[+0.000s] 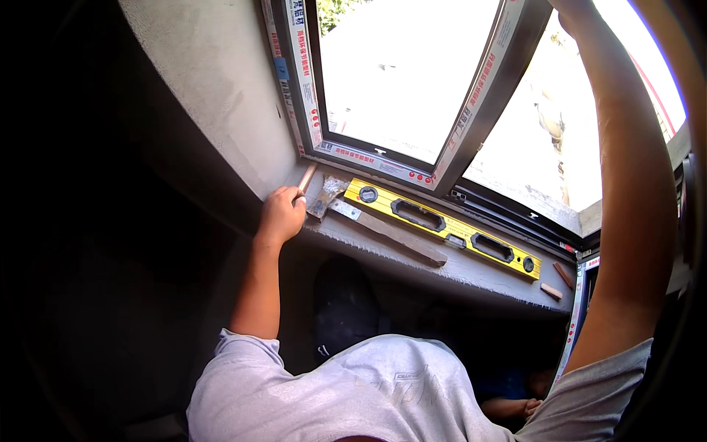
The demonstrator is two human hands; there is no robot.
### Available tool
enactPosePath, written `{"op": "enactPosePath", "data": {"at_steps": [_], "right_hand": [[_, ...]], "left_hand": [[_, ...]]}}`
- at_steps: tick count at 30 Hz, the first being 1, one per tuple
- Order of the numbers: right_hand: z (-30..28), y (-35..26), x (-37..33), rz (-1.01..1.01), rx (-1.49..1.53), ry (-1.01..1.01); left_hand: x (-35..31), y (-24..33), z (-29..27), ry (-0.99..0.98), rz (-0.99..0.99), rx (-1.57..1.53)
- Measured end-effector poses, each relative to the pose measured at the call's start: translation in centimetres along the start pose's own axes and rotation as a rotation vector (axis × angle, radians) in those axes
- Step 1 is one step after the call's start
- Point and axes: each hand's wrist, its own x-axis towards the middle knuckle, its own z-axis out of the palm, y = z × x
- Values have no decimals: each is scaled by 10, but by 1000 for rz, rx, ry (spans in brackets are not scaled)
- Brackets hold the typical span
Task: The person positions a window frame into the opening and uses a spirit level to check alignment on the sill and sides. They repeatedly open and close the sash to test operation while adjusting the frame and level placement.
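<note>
My left hand (pixel 284 214) is closed around a thin strip of wood (pixel 308 175), whose far end points at the lower left corner of the window frame (pixel 379 163). Right beside that hand lies a hatchet (pixel 330 195) with a worn metal head and a wooden handle (pixel 394 237), flat on the sill. Behind the hatchet, a yellow spirit level (pixel 456 234) rests along the foot of the frame. My right arm reaches up across the right-hand opening. Only part of my right hand (pixel 569 10) shows at the top edge; its fingers are cut off from view.
Two small wood pieces (pixel 551 291) lie at the sill's right end. A rough plastered wall (pixel 213 81) stands at the left. Below right, another person's hand (pixel 532 407) shows near a second film-covered frame (pixel 574 317). The area under the sill is dark.
</note>
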Motion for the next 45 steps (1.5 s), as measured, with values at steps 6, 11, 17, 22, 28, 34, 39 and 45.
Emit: {"op": "enactPosePath", "data": {"at_steps": [6,11,17,22,28,34,39,45], "right_hand": [[3,0,-3,-3,15,-29],[1,0,-4,6,18,-45],[8,4,-14,11,63,-83],[4,1,-20,5,81,-101],[-6,-9,-25,-4,98,-110],[-15,-15,-22,-6,89,-114],[10,-34,-14,-31,42,78],[-8,-49,-34,-32,134,103]], "left_hand": [[9,-12,16,9,61,-22],[20,-7,21,-32,71,-15],[16,-7,15,-63,40,4],[18,-3,13,-105,33,27],[24,14,2,-197,-24,192],[110,88,16,-38,222,70],[214,87,69,-168,78,384],[268,94,107,-566,-76,639]]}}
